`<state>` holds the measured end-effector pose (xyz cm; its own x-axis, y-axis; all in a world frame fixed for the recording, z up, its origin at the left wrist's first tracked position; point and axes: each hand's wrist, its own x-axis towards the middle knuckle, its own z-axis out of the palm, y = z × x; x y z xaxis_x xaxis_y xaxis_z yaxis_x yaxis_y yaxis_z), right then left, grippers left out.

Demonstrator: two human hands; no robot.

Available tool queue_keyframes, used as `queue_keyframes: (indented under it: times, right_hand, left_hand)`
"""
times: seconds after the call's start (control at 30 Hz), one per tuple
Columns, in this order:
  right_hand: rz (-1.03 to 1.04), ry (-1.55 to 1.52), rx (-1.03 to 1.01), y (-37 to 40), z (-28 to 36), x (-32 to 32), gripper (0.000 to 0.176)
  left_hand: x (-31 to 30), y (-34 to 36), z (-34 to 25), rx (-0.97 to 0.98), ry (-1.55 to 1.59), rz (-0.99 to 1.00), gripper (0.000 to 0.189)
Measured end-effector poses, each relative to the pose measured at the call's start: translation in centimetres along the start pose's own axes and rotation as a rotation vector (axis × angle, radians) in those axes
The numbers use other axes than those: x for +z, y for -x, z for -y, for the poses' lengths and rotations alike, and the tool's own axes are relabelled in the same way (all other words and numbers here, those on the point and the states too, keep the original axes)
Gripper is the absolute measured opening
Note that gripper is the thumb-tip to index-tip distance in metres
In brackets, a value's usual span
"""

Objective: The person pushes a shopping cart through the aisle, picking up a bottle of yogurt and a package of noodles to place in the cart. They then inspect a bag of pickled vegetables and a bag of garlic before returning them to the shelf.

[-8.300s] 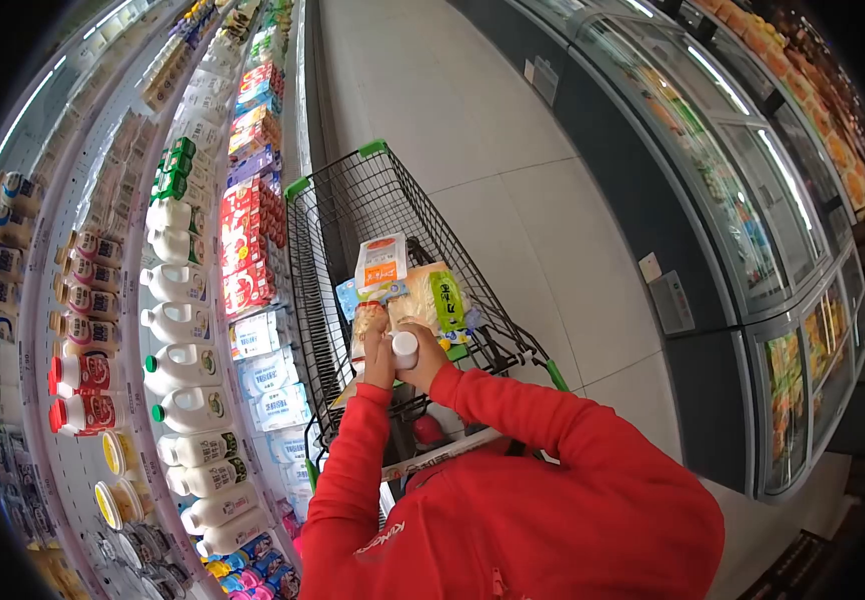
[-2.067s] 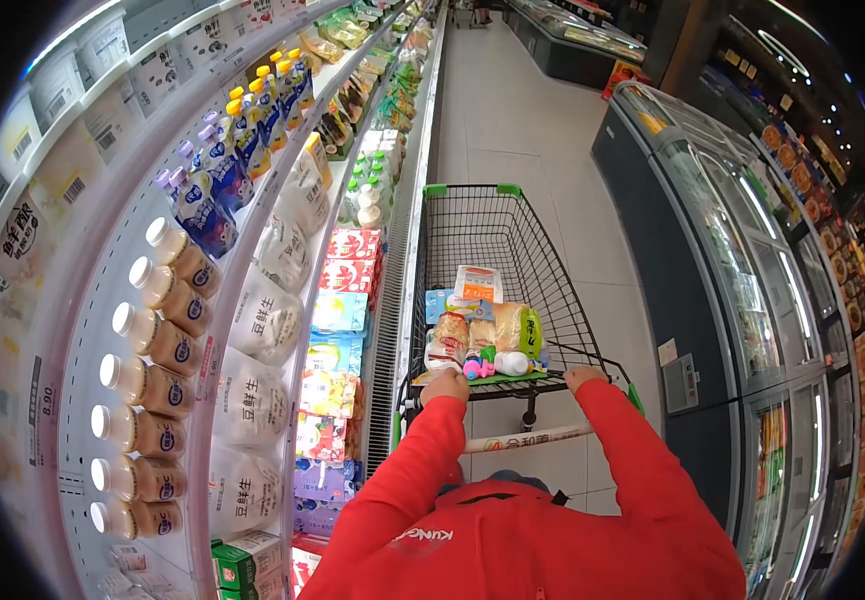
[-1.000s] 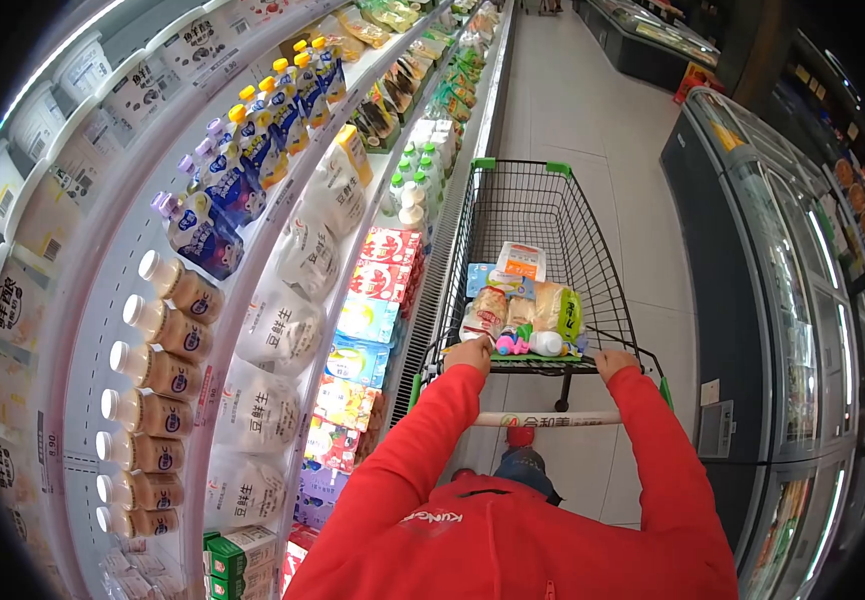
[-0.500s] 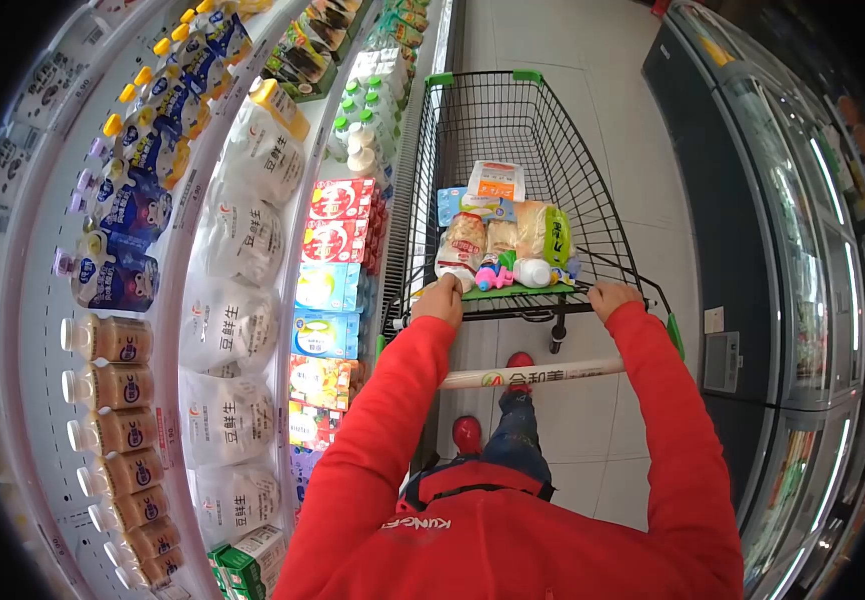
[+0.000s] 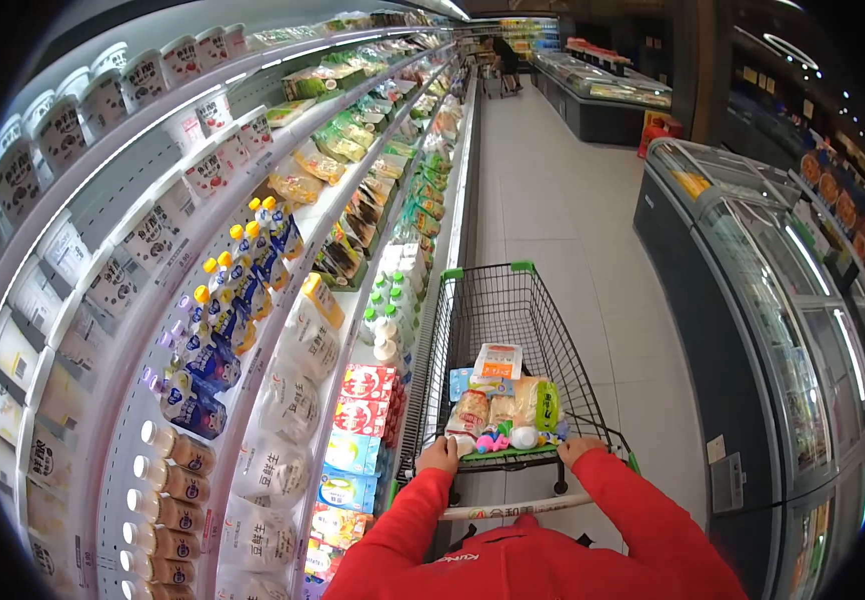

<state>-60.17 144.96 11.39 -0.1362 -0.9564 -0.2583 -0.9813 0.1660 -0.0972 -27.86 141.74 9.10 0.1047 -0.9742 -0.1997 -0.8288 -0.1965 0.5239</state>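
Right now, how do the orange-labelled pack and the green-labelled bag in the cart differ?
The orange-labelled pack is white and flat-faced; the green-labelled bag is see-through, showing pale yellow contents. The bag sits nearer the right hand, the pack farther forward. Both are in the cart.

Here's 豆鲜生 across the white bags [image 5: 271, 470], "KUN" on the red jacket [image 5: 533, 575], blurred characters along the cart bar [image 5: 518, 509].

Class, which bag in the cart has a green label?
The rightmost bag, nearest the right hand; only it shows green, while the leftmost bag shows red.
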Motion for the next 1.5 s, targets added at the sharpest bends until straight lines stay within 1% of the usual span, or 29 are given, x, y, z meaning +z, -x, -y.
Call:
queue_keyframes:
  times: [0.03,0.07,0.13,0.17,0.2,0.23,0.27,0.33,0.37,0.43,0.57,0.67,0.7,0.8,0.93,1.0,1.03,1.13,1.23,1.33,1.4,1.5]
  right_hand:
    - [-0.021,-0.007,-0.011,-1.1,0.0,-0.7,0.041]
    - [-0.002,-0.022,-0.005,-0.6,-0.1,-0.3,0.042]
    - [0.081,-0.086,0.021,4.4,0.0,3.4,0.04]
    - [0.052,-0.095,0.019,2.9,0.1,2.6,0.04]
    - [-0.061,-0.098,0.001,-2.6,-0.5,-0.5,0.039]
    - [-0.059,-0.085,-0.012,-4.0,-0.7,-1.2,0.039]
    - [-0.033,-0.074,-0.028,-4.0,-0.7,-1.0,0.038]
    - [-0.007,-0.053,-0.066,-6.1,-0.9,-2.0,0.039]
    - [0.013,-0.044,-0.078,-6.8,-1.1,-2.2,0.039]
    - [0.013,-0.018,-0.082,-8.8,-0.9,-4.1,0.041]
    - [0.027,-0.009,-0.064,-13.7,-0.7,-5.2,0.043]
    - [0.022,-0.001,-0.079,-17.0,-1.3,-5.1,0.043]
    - [0.031,0.011,-0.077,-18.4,-1.5,-5.2,0.043]
    - [0.065,0.034,-0.049,-23.0,-2.2,-6.5,0.046]
    - [0.096,0.026,-0.033,-27.5,-2.4,-8.2,0.044]
    - [0.109,0.036,-0.024,-29.3,-2.3,-9.6,0.042]
    - [0.158,0.009,0.009,-30.7,-2.5,-9.7,0.042]
    - [0.12,0.032,-0.002,-34.0,-2.6,-10.7,0.041]
    - [0.028,0.008,-0.011,-37.4,-3.0,-10.9,0.041]
    - [0.043,0.021,0.008,-40.8,-3.3,-11.5,0.04]
    - [0.023,0.001,0.026,-42.9,-3.3,-12.2,0.039]
    - [-0.037,-0.018,0.018,-46.2,-3.9,-12.4,0.038]
  left_hand:
    - [0.0,-0.3,-0.1,0.018,0.046,-0.012,0.054]
    - [0.3,-0.3,0.1,0.015,0.04,-0.021,0.054]
    - [1.7,4.2,3.3,-0.019,-0.023,0.057,0.055]
    - [1.7,2.7,2.8,-0.005,-0.016,0.04,0.056]
    - [1.5,-2.8,-0.2,0.052,0.018,-0.047,0.056]
    - [1.5,-4.2,-1.0,0.039,0.018,-0.058,0.056]
    - [1.6,-4.0,-0.8,0.007,0.011,-0.053,0.056]
    - [1.2,-5.5,-2.1,0.002,-0.036,-0.049,0.055]
    - [0.6,-6.0,-3.1,-0.059,-0.007,-0.007,0.055]
    - [0.6,-8.5,-3.8,-0.063,-0.011,0.028,0.054]
    - [0.2,-12.9,-6.1,-0.088,-0.046,0.064,0.054]
    - [0.5,-16.7,-7.0,-0.072,-0.043,0.128,0.053]
    - [-0.6,-17.3,-8.3,-0.074,-0.032,0.17,0.054]
    - [-0.5,-20.7,-10.2,-0.069,-0.041,0.185,0.056]
    - [2.1,-26.8,-10.5,-0.034,-0.058,0.231,0.057]
    - [2.7,-29.3,-11.1,0.01,-0.002,0.207,0.056]
    - [0.7,-29.6,-12.7,-0.006,0.007,0.253,0.056]
    - [0.4,-33.0,-13.9,0.046,-0.011,0.274,0.056]
    - [1.4,-36.7,-14.8,0.099,-0.043,0.23,0.053]
    - [2.8,-40.6,-15.3,0.132,-0.016,0.208,0.05]
    - [2.6,-42.5,-16.2,0.154,0.034,0.148,0.047]
    - [2.7,-45.9,-17.7,0.125,0.038,0.138,0.046]
